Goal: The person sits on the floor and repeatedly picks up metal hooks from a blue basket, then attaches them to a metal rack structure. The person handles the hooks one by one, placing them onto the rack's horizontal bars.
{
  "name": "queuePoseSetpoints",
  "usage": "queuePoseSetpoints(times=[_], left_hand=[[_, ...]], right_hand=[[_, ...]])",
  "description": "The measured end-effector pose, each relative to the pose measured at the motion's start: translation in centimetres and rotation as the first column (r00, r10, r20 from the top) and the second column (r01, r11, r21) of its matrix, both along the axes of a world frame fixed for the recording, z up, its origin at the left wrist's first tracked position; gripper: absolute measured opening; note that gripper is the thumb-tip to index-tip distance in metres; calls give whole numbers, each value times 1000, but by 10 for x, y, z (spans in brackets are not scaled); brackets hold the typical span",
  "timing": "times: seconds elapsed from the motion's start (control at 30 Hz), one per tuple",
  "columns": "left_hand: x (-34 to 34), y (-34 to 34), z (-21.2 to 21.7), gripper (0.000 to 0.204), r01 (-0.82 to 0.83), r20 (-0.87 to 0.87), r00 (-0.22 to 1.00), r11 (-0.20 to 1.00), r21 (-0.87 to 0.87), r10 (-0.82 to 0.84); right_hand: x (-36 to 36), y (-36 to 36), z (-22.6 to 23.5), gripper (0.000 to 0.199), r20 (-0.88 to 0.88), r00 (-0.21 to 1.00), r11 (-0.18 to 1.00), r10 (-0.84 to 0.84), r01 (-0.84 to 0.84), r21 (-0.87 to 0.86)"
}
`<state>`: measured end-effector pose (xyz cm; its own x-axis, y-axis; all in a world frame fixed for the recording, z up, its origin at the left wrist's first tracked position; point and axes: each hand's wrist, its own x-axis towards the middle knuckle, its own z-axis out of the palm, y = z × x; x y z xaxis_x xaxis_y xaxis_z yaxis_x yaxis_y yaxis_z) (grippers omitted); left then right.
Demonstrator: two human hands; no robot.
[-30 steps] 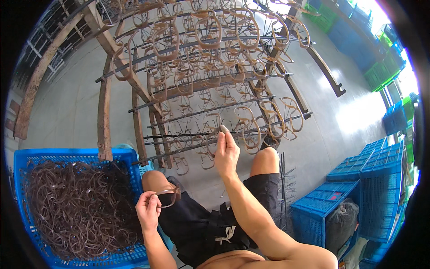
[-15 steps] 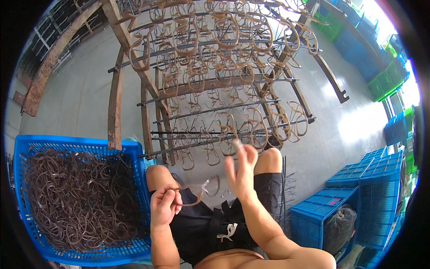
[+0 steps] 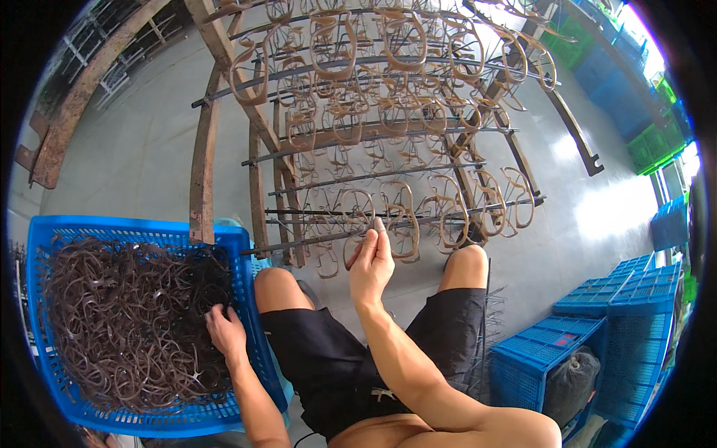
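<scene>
I sit in black shorts in front of a metal rack (image 3: 388, 134) whose dark rods carry many brown eyeglass frames. My right hand (image 3: 371, 261) is raised to a low rod (image 3: 314, 240), fingertips pinched on a brown eyeglass frame (image 3: 357, 222) hanging at that rod. My left hand (image 3: 224, 332) is down in a blue plastic basket (image 3: 134, 224) at my left, resting on the pile of dark brown frames (image 3: 127, 313). Its fingers are buried among them, so its grip is hidden.
A rusty upright of the rack (image 3: 202, 172) stands against the basket's far corner. Stacked blue crates (image 3: 635, 299) stand to my right, one holding a dark bag (image 3: 571, 377). Green crates (image 3: 650, 142) line the far right. Thin metal rods (image 3: 489, 313) lean beside my right knee.
My right hand rose from my lap to the low rod with a frame. My left hand left my lap and dropped into the basket's pile.
</scene>
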<state>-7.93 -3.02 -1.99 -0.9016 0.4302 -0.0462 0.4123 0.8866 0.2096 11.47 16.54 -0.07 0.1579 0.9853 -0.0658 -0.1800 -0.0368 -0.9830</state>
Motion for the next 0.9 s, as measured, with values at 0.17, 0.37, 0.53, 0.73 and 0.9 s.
queuePoseSetpoints(times=[0.17,0.37,0.53,0.73,0.9], left_hand=[[-9,-22,-41,39,-44,100,994,997,-62,50],[-16,-16,-19,23,-79,0,996,939,335,84],[-7,-35,-2,42,-454,456,886,351,819,82],[25,-47,-25,40,-627,677,736,374,684,-5],[9,-58,-49,30,-485,662,747,731,480,61]], right_hand=[[-9,2,11,21,-177,984,994,31,-49,-101],[1,6,1,28,-231,968,992,99,-113,-51],[-2,4,4,31,-191,969,986,157,-166,-30],[1,5,3,32,-35,984,984,176,-176,0],[3,7,4,33,-109,971,977,213,-215,-9]])
